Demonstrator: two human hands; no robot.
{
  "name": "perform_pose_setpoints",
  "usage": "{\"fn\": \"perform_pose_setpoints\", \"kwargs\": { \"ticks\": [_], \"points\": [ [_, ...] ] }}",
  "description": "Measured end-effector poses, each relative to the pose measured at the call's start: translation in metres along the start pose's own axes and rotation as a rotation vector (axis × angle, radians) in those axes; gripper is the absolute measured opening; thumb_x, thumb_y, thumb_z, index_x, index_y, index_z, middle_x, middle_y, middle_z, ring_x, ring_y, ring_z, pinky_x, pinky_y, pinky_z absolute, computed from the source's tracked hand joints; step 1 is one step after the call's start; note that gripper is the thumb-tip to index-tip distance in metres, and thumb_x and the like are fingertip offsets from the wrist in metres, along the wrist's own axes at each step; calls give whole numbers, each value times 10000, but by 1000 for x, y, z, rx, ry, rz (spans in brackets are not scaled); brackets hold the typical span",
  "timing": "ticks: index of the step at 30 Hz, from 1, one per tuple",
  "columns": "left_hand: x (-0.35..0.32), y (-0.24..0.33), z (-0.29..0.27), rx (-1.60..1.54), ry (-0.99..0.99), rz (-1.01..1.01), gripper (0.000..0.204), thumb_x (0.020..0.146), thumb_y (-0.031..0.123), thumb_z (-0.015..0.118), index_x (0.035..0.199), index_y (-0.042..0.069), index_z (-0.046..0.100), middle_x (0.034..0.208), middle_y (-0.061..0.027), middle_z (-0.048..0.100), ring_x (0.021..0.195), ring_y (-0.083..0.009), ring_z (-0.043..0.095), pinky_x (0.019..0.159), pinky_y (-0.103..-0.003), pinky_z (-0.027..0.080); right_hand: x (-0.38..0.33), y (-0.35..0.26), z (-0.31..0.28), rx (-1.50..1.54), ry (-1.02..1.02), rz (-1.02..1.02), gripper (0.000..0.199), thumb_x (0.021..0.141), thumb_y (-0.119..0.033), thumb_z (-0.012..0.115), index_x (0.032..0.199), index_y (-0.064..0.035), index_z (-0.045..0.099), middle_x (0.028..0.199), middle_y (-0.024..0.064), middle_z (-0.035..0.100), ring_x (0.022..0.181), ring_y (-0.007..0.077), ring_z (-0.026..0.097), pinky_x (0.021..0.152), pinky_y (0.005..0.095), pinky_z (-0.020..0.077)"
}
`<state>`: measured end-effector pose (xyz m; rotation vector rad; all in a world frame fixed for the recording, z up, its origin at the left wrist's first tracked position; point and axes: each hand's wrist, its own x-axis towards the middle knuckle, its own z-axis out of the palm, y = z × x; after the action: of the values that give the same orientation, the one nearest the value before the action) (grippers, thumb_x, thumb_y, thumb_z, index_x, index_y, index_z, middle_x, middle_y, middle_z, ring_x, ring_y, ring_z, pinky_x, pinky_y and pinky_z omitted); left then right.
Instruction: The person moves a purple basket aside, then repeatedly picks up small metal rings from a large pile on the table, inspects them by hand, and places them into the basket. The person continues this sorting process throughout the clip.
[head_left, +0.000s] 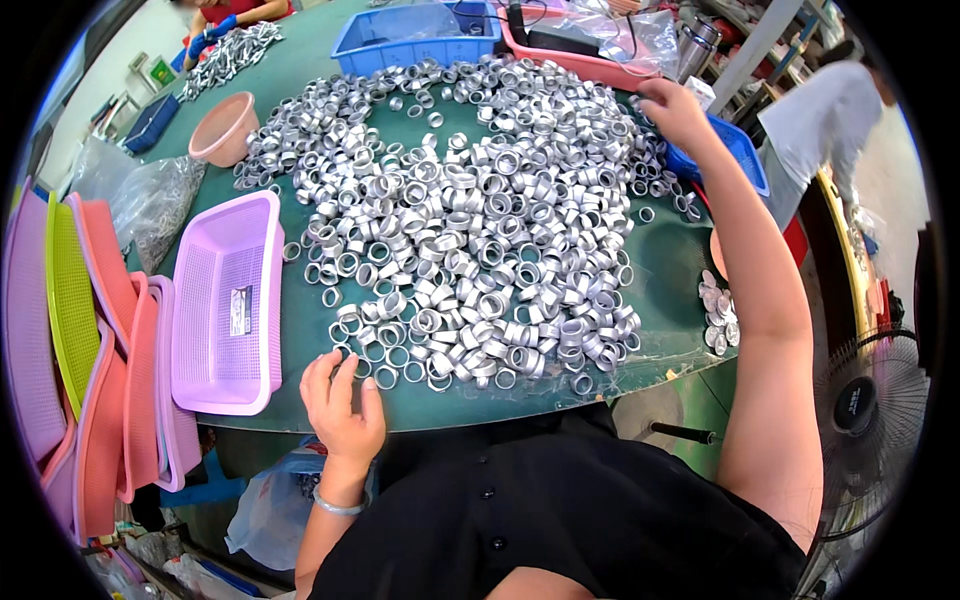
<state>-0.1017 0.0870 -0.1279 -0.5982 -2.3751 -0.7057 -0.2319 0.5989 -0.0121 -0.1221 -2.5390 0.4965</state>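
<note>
A heap of silver rings (pixel 480 225) blocks the middle of the desk (pixel 665 275). Bare surface lies at right, up to silver discs (pixel 717 308). At left, a gap beside a purple basket (pixel 220 265) narrows toward the far end. Beyond the heap stands a blue tray (pixel 420 57); room under the right hand (pixel 676 112) is hard to judge.

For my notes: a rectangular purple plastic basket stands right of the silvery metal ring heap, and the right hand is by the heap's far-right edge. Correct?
No: the head view shows the purple basket left of the ring heap. The right hand is as stated.
</note>
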Motion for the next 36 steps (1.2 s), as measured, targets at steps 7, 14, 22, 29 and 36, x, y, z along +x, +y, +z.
{"fn": "perform_pose_setpoints", "kwargs": {
  "ticks": [7, 14, 22, 29, 36],
  "points": [
    [-1, -4, -2, 3, -10, -3, 341, 668, 59, 613, 1005, 5, 592, 1064, -164, 537, 1001, -368, 487, 886, -436, 375, 14, -115, 80, 172, -326, -256, 238, 782, -147, 542, 987, -61, 627, 919, 144, 645, 852, 295, 613, 770, 358, 477],
    [2, -3, -5, -20, -9, 2, 329, 675, 22, 597, 1002, -14, 591, 1062, -161, 542, 1002, -348, 490, 885, -415, 381, 2, -154, 130, 248, -514, -514, 431, 858, -272, 530, 1263, -139, 461, 1228, 152, 512, 1060, 306, 535, 910, 364, 422],
    [1, -5, -5, -50, 3, -2, 331, 675, 26, 613, 1004, -3, 593, 1068, -162, 540, 1003, -351, 489, 880, -415, 386, -27, -157, 110, 123, -516, -882, 414, 820, -234, 535, 1232, -207, 511, 1277, 59, 490, 1172, 248, 443, 955, 449, 304],
    [2, -6, -7, -51, -13, -7, 328, 681, 35, 613, 1006, -3, 594, 1072, -168, 538, 1006, -358, 487, 883, -417, 384, -54, -174, 67, 106, -669, -939, 356, 718, -59, 615, 1070, -111, 608, 1248, 62, 515, 1212, 308, 395, 984, 431, 291],
    [1, -6, -7, -56, -14, -1, 332, 679, 34, 612, 1007, -7, 592, 1070, -170, 539, 1002, -363, 489, 884, -422, 383, -48, -175, 44, 419, -744, -884, 216, 721, 33, 581, 924, -15, 639, 957, 101, 643, 990, 303, 570, 877, 394, 446]
  ]
}}
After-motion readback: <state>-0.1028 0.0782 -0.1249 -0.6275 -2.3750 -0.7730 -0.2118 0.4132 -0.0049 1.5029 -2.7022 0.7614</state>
